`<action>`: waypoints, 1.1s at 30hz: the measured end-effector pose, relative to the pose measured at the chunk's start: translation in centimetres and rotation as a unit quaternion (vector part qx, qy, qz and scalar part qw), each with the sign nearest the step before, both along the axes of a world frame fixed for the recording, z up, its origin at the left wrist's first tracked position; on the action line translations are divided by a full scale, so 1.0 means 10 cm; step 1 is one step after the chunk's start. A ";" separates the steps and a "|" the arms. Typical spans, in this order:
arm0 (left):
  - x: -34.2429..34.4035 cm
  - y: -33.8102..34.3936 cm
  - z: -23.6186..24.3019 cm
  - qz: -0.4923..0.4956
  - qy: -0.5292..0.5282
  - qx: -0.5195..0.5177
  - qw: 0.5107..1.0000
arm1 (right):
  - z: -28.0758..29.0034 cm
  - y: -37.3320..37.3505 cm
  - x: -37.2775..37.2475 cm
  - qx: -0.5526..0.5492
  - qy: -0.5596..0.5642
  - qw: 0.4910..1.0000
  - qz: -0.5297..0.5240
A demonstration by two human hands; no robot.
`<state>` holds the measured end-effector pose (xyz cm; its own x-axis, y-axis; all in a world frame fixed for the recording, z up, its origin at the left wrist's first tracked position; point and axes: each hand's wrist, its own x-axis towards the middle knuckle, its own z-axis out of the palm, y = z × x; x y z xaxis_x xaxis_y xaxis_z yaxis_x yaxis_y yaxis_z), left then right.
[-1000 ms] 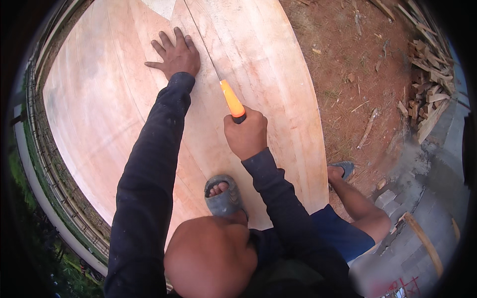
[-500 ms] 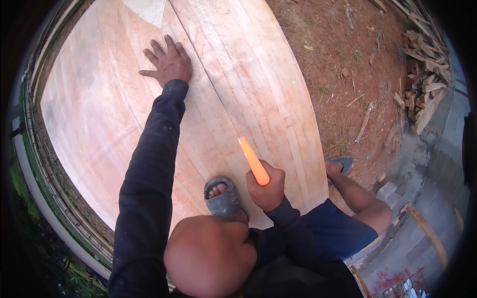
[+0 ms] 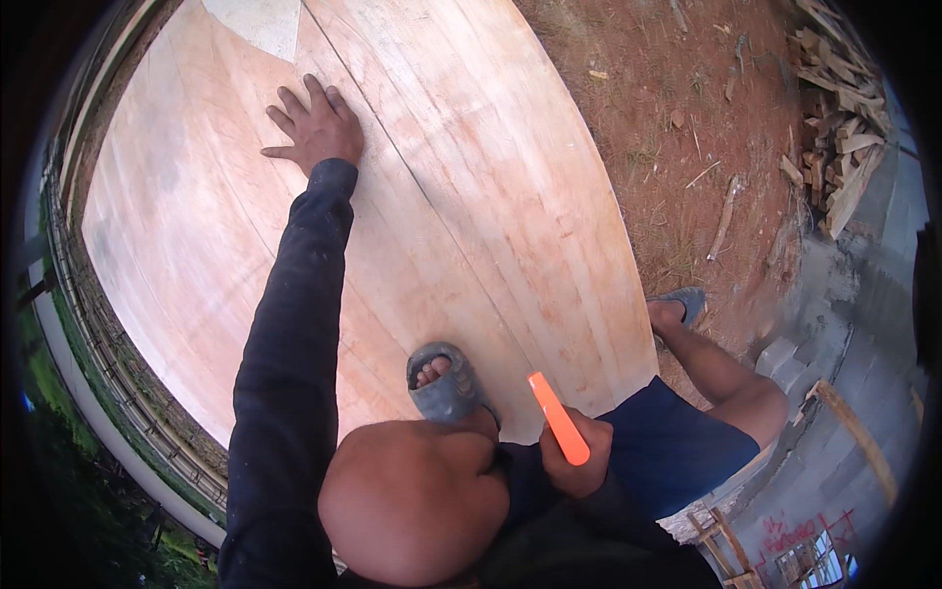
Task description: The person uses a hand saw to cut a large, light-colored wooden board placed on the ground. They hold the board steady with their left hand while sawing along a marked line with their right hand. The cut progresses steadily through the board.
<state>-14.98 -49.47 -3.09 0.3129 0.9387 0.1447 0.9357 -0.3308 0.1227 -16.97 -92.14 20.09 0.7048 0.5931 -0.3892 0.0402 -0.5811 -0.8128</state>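
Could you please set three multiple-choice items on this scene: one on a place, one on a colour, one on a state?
1. Where does the left hand rest?
A. flat on the large pale plywood sheet
B. on the red soil
C. on the woodpile

2. What colour is the long tool handle?
A. blue
B. orange
C. green

3. How is the right hand?
A. spread open
B. shut round the handle
C. out of view

Answers: 1 A, its fingers lie spread on the sheet; 2 B, it is bright orange; 3 B, the hand is wrapped round it.

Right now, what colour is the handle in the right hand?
Bright orange handle, gripped by the right hand; clearest in the head view.
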 end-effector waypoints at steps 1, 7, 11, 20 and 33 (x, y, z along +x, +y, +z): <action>-0.01 0.01 0.01 0.001 0.000 0.003 1.000 | -0.26 0.29 0.07 0.032 0.037 0.999 -0.021; 0.20 -0.02 0.05 -0.015 -0.021 -0.009 1.000 | -1.04 1.55 0.52 0.014 -0.001 1.000 0.005; 0.02 -0.02 0.05 0.003 -0.011 -0.023 1.000 | -0.46 0.22 0.02 0.043 -0.006 0.999 0.000; 0.04 -0.04 0.04 -0.005 -0.022 -0.017 1.000 | -0.74 0.93 0.28 0.049 0.050 0.998 -0.005; 0.05 -0.03 0.11 0.000 -0.013 -0.018 1.000 | 0.17 -0.31 -0.13 -0.001 -0.028 0.999 0.020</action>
